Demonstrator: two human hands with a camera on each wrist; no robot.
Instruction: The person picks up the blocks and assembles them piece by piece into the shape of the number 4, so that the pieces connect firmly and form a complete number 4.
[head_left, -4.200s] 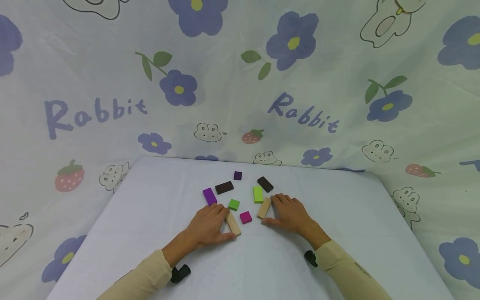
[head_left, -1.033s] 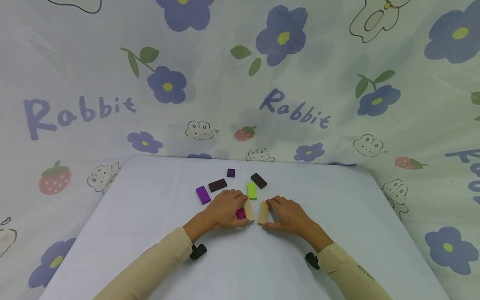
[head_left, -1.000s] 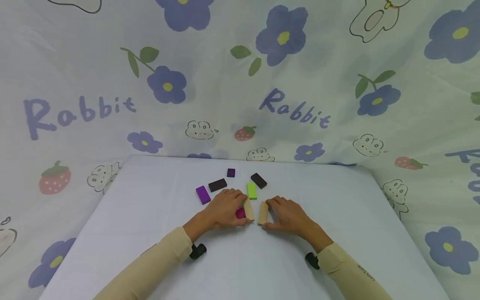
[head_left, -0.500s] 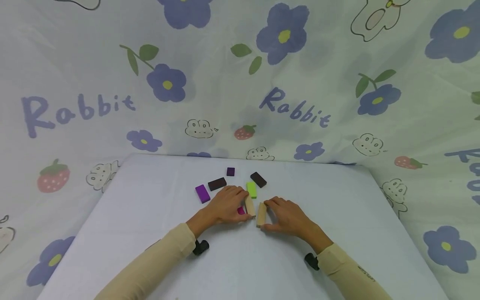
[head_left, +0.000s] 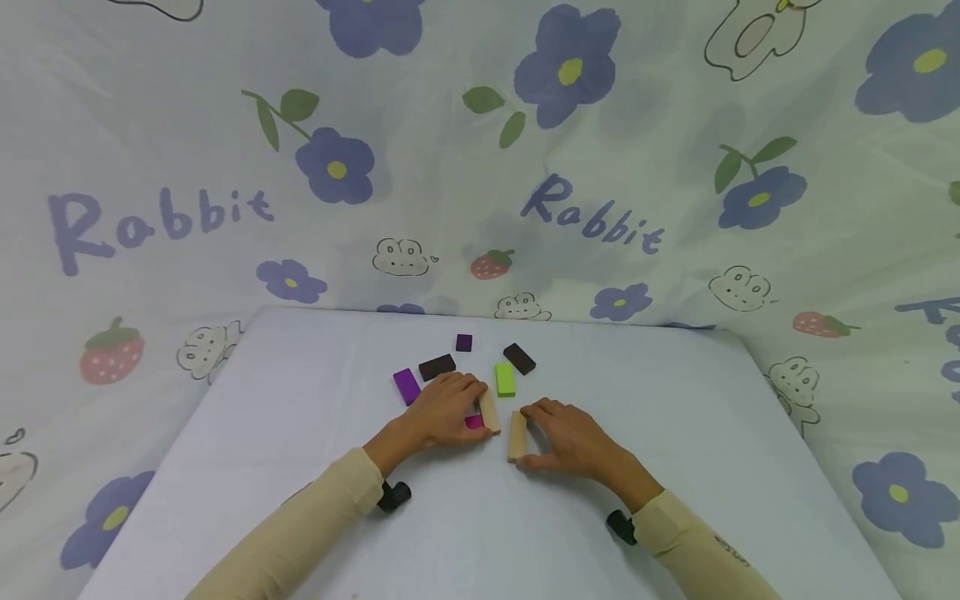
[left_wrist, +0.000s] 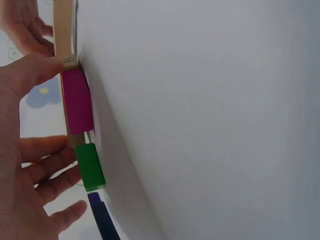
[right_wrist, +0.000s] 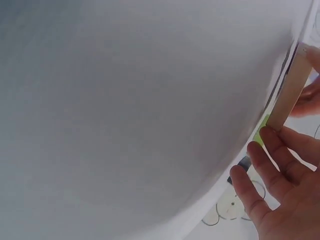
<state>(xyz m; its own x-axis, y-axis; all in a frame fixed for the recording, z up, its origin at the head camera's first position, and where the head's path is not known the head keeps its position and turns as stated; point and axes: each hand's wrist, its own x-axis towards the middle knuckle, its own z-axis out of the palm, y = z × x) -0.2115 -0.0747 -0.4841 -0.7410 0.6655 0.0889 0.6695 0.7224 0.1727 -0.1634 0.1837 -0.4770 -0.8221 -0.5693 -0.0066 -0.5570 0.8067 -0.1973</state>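
Note:
My left hand (head_left: 442, 412) pinches a plain wooden block (head_left: 489, 410) by its two ends, thumb at the near end and index finger at the far one. A magenta block (head_left: 474, 422) shows under that hand, beside the wooden block. In the left wrist view a green block (left_wrist: 90, 167) lies past the magenta one; the left hand hides it from the head view. To the right, my right hand (head_left: 576, 437) holds a second wooden block (head_left: 517, 437) lengthwise between thumb and fingertips. A narrow gap separates the two wooden blocks.
Behind the hands lie a lime block (head_left: 505, 379), two dark brown blocks (head_left: 437, 367), a purple block (head_left: 407, 387) and a small dark purple cube (head_left: 464, 342). The white table (head_left: 660, 400) ends at a patterned cloth (head_left: 450, 167).
Over the four seconds, the left hand carried its wooden block right and over the green block. In the last half second it shifted back left, and the right hand's block came slightly left and nearer.

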